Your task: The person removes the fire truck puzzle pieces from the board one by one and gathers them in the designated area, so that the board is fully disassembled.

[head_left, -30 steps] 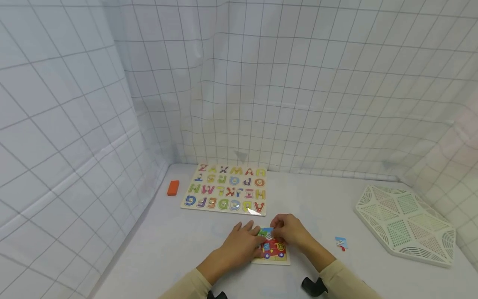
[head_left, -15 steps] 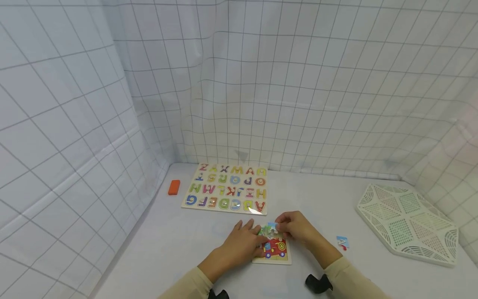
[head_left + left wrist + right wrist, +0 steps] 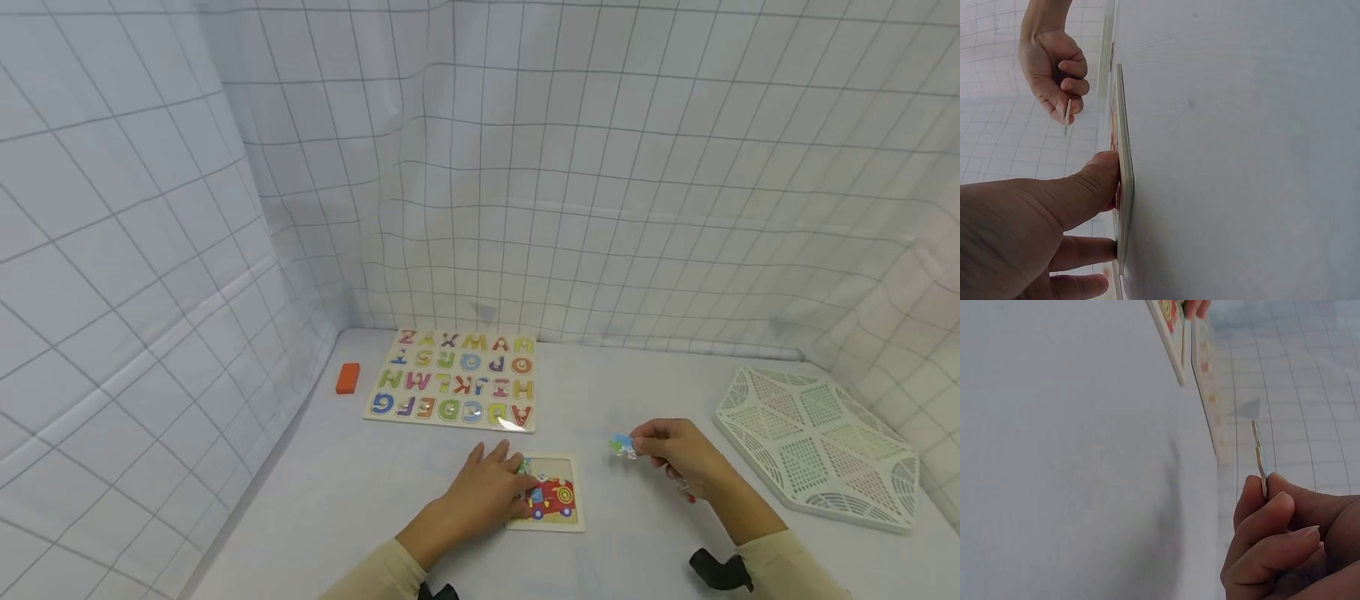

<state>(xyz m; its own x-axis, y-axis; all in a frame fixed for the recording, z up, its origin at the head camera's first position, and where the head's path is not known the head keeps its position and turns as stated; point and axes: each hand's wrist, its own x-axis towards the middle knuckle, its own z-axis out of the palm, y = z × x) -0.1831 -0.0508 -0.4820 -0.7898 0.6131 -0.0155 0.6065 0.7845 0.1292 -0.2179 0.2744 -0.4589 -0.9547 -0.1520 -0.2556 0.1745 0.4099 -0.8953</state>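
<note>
My left hand (image 3: 480, 493) rests on a small wooden jigsaw puzzle (image 3: 553, 498) with a red vehicle picture. Its fingers lie spread and straight, and they cover the puzzle's left side. In the left wrist view the thumb (image 3: 1094, 184) touches the puzzle's face beside its edge. Bare wood shows at the puzzle's upper right. Off to the right, above the table, my right hand (image 3: 686, 457) pinches a blue and green puzzle piece (image 3: 622, 446) between thumb and fingers. The thin piece (image 3: 1259, 456) appears edge-on in the right wrist view. Another loose piece (image 3: 687, 497) is partly hidden behind the right hand.
A wooden alphabet board (image 3: 453, 379) lies behind the puzzle. An orange block (image 3: 348, 378) sits at the far left. On the right lies a white latticed panel (image 3: 821, 450). Gridded white cloth (image 3: 480, 208) hangs around the table.
My right hand has lifted the blue and green puzzle piece out of the puzzle's top and carried it right, uncovering bare wood. The left hand stays on the puzzle.
</note>
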